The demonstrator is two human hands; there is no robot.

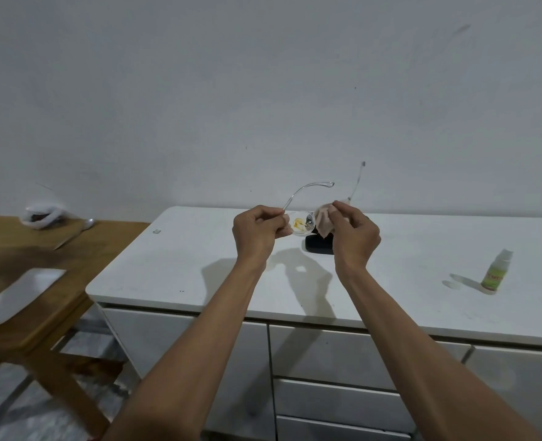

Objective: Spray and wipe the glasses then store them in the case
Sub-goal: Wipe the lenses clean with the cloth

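Clear-framed glasses (304, 225) are held up above the white cabinet top (199, 265), both temples unfolded and pointing up and away. My left hand (257, 232) grips the frame at its left end. My right hand (354, 237) pinches a beige wiping cloth (325, 219) against the right lens, which the cloth hides. Behind and below my hands lies a black glasses case (317, 245), partly hidden. A small spray bottle (496, 272) with a green and red label stands upright at the right of the cabinet top.
A wooden table (15, 249) stands left of the cabinet, carrying a white tray (18, 294), a plastic bag (40, 214) and a spoon (88, 222). White drawers (327, 354) run below the cabinet top. A plain wall rises behind.
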